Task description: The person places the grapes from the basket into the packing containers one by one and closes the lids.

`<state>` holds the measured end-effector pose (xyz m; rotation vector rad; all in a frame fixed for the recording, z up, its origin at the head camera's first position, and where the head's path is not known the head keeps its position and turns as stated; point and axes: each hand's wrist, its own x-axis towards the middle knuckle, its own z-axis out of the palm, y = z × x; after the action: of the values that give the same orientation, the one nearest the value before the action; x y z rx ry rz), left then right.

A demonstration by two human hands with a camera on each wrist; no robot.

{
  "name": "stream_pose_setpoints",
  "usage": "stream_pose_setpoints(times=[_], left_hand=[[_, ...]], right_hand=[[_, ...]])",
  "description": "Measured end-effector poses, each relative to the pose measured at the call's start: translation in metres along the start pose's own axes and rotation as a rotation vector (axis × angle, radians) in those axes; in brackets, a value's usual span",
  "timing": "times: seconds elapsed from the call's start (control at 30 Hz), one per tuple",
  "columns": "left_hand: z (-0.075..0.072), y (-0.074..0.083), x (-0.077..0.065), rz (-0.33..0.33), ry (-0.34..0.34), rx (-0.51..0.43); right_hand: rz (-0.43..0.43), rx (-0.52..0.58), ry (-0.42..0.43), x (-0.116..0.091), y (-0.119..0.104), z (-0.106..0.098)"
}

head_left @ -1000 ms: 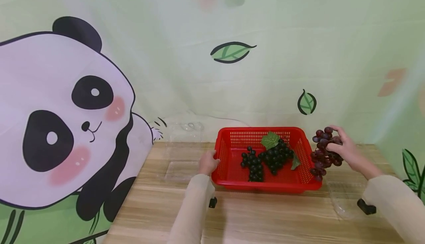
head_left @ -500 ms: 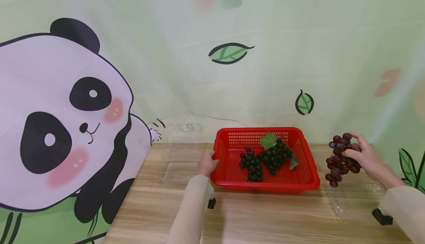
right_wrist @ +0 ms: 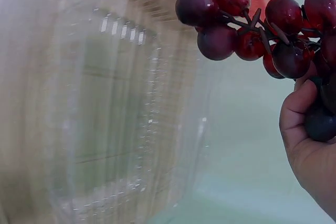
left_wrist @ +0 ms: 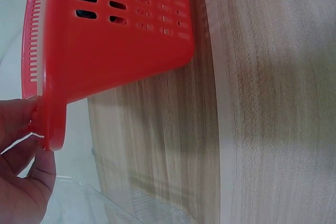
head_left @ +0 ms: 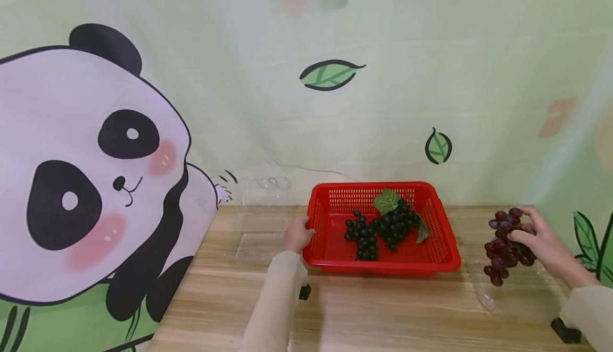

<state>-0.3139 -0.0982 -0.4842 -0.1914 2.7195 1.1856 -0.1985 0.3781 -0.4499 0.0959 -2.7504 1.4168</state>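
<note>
A bunch of red grapes [head_left: 503,253] hangs from my right hand [head_left: 546,243], whose thumb and fingers grip it near the top. In the head view the bunch overlaps a clear plastic container [head_left: 486,299] to the right of the basket. The right wrist view has the red grapes [right_wrist: 283,14] at upper right, with the clear container [right_wrist: 110,119] beyond them. My left hand [head_left: 297,235] pinches the left rim of a red plastic basket [head_left: 383,268]. Inside that basket lie two bunches of black grapes [head_left: 394,227] with green leaves [head_left: 387,201].
Another clear plastic container [head_left: 261,245] stands left of the basket, its lid raised against the backdrop. A wooden table [head_left: 383,315] carries everything. Behind it hangs a green cloth with a printed panda [head_left: 158,203]. The left wrist view shows the basket's slotted side [left_wrist: 121,40].
My right hand has carried the red grapes from the basket's right rim to the right and downward, over the clear container. My left hand keeps its hold on the basket rim.
</note>
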Motion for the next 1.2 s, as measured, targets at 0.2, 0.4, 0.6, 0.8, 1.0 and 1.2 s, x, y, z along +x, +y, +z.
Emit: stream_pose_setpoints(times=[0.2,0.4,0.6,0.8,1.0,1.2], left_hand=[[0.0,0.001,-0.003,0.041,0.027,0.03],[0.0,0.0,-0.002,0.034,0.025,0.031],[0.0,0.0,0.0,0.004,0.011,0.009],[0.0,0.0,0.0,-0.021,-0.002,-0.015],[0.0,0.001,-0.003,-0.004,-0.002,-0.008],[-0.002,0.003,-0.006,0.001,0.0,-0.007]], right_hand=[[0.079,-0.003,-0.063,-0.007,0.011,0.001],[0.17,-0.011,-0.08,-0.009,0.02,0.009],[0.188,0.017,-0.076,-0.014,0.028,0.014],[0.191,-0.008,-0.091,-0.017,0.036,0.017],[0.22,0.002,-0.102,-0.018,0.041,0.023],[0.229,0.037,-0.094,-0.018,0.046,0.028]])
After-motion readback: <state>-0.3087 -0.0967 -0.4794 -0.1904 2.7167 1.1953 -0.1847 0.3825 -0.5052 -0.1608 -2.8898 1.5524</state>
